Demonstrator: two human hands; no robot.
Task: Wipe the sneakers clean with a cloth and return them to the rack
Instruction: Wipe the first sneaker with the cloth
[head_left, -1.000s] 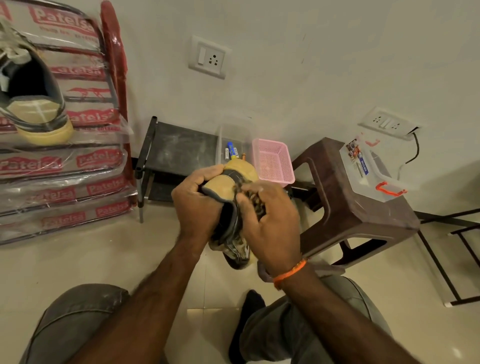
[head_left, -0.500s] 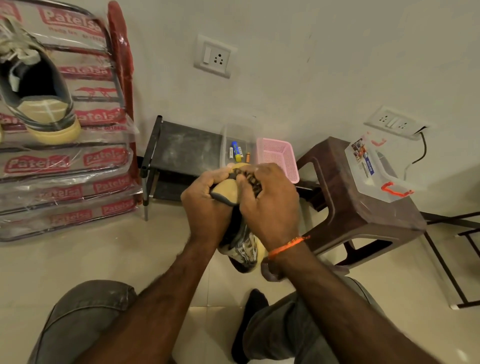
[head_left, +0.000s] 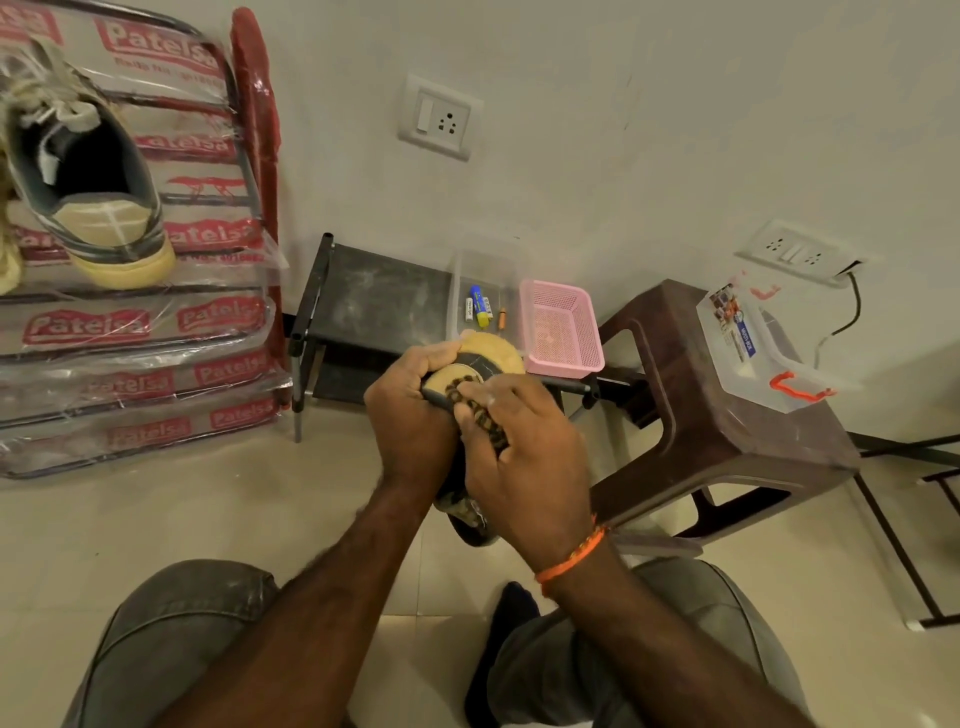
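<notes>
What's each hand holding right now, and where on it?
The left hand grips the sneaker at its heel end. The right hand presses a patterned cloth against the heel; its fingers are curled round the cloth.

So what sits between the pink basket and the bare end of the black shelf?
In the head view, a clear tub holding small batteries stands on the black shelf, right beside the pink basket.

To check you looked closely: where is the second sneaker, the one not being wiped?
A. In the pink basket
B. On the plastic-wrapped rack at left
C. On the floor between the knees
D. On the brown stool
B: the second sneaker sits on the plastic-wrapped rack at left.
</notes>
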